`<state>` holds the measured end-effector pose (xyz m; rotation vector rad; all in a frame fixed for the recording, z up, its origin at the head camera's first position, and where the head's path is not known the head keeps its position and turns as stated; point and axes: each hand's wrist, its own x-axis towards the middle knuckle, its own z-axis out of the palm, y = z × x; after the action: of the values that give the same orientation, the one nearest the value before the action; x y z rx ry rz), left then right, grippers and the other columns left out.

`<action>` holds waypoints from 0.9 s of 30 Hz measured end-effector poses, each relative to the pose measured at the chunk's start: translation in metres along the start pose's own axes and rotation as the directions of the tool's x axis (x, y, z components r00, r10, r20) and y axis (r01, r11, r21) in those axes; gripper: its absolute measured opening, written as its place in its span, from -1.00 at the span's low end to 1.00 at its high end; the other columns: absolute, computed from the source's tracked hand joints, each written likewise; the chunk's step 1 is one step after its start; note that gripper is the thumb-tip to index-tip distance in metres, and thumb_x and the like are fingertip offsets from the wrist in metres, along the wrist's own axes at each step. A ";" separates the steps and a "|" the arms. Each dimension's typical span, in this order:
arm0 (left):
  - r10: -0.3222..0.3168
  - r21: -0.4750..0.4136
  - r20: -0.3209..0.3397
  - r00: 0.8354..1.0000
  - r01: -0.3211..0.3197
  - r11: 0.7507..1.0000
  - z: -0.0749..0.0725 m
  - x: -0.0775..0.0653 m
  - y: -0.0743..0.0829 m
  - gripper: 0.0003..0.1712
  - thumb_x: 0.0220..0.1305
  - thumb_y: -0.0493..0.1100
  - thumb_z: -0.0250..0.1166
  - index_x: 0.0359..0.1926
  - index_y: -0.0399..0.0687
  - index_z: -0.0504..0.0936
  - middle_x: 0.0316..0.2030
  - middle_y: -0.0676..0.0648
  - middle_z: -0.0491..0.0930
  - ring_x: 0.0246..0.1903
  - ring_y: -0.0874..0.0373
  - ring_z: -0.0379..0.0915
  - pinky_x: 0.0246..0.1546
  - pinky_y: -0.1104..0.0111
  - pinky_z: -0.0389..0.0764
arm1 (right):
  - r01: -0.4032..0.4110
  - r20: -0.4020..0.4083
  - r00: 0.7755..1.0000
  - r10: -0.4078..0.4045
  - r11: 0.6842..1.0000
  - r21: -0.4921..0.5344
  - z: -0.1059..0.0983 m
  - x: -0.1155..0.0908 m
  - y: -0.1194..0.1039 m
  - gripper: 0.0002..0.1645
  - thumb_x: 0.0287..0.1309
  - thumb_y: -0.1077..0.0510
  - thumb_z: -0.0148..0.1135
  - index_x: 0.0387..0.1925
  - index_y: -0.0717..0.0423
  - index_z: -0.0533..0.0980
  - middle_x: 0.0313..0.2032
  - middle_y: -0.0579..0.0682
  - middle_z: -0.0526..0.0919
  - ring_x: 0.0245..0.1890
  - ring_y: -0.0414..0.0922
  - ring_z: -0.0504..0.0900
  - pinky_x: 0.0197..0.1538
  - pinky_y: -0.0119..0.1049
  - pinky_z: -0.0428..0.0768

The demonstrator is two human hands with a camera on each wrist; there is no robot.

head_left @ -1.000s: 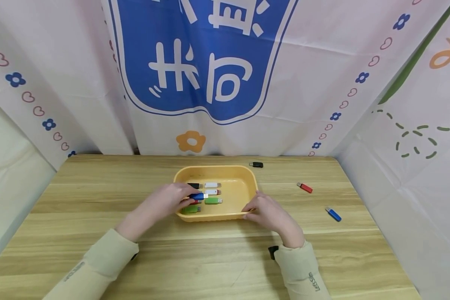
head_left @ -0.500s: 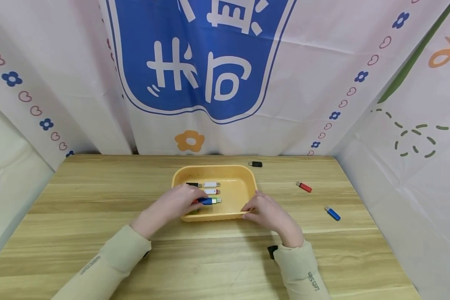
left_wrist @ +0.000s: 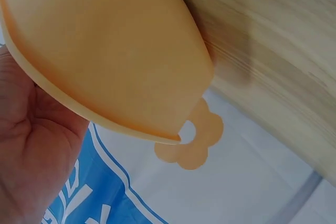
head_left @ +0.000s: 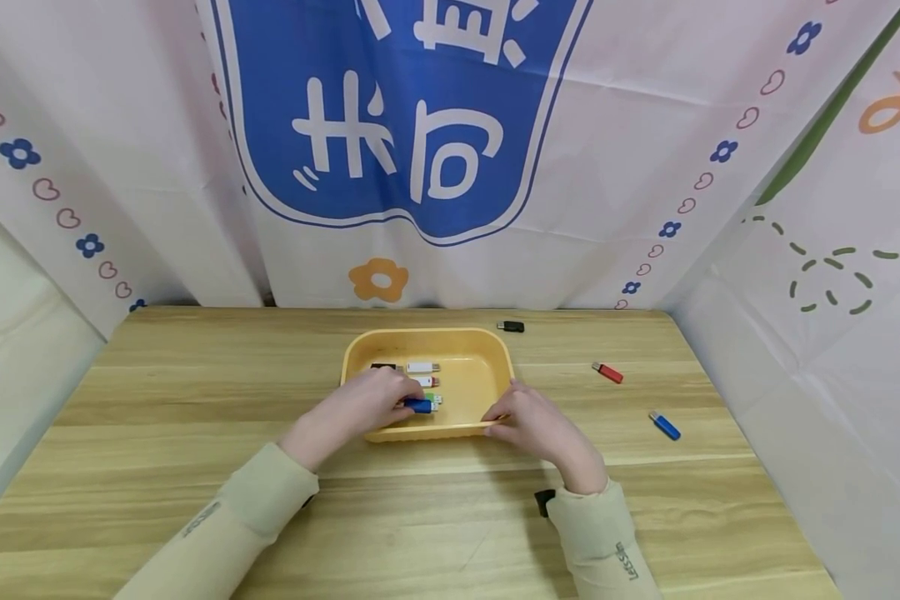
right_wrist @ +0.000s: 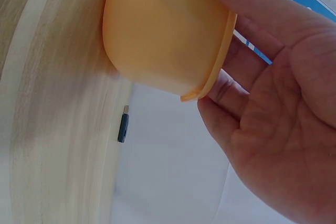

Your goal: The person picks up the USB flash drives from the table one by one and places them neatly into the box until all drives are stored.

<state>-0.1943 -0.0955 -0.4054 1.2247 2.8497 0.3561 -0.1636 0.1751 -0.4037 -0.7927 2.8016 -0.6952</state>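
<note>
Shifted nearer the person and slightly rightward since a second ago, a blue USB drive [head_left: 421, 407] sits pinched in the left hand [head_left: 373, 397] at 6 o'clock inside a yellow tray [head_left: 477, 390], whose centre serves as the dial; whether it touches the tray's floor cannot be told. At 4 o'clock, the right hand [head_left: 528, 415] grips the rim. A nudge looks the likeliest mishap: the green drive [head_left: 434, 399] lies just beyond the held one, partly covered, and a stray fingertip could knock it askew. A tug on the rim could also slide or tip the tray. By count, the one tray shows four other drives: a black drive [head_left: 383, 366] near 10 o'clock, a white drive [head_left: 422, 367] at 12, a red-ended white drive [head_left: 425, 382] at centre, and the green; whatever lies beneath the left hand is hidden. Three more rest on the table [head_left: 420, 517]: a second black drive [head_left: 513, 327] at 2, a red drive [head_left: 609, 373] at 3, a loose blue drive [head_left: 666, 427] between 3 and 4.
</note>
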 end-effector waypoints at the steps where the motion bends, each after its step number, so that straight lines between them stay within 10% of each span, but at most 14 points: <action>1: -0.002 -0.001 0.005 1.000 0.002 1.000 0.000 0.001 0.000 -0.89 0.22 -0.18 0.43 -0.42 0.01 0.66 -0.51 0.09 0.59 -0.51 0.28 0.36 -0.45 0.43 0.44 | -0.001 0.000 1.000 0.001 1.000 0.000 0.000 0.000 0.000 -0.90 0.10 0.20 0.45 -0.29 0.09 0.77 -0.27 -0.06 0.78 -0.13 -0.10 0.65 0.52 0.04 0.26; 27: -0.055 -0.073 0.122 0.991 0.064 0.995 0.008 0.010 0.001 -0.92 0.18 -0.16 0.46 -0.35 -0.04 0.72 -0.36 0.05 0.72 -0.45 0.30 0.44 -0.37 0.42 0.56 | 0.010 0.007 1.000 -0.010 1.000 0.004 0.000 0.001 0.000 -0.90 0.12 0.21 0.43 -0.29 0.09 0.77 -0.26 -0.08 0.78 -0.10 -0.11 0.66 0.52 0.01 0.25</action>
<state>-0.2001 -0.0862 -0.4126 1.1060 2.7374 0.3729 -0.1642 0.1752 -0.4037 -0.8077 2.7907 -0.6982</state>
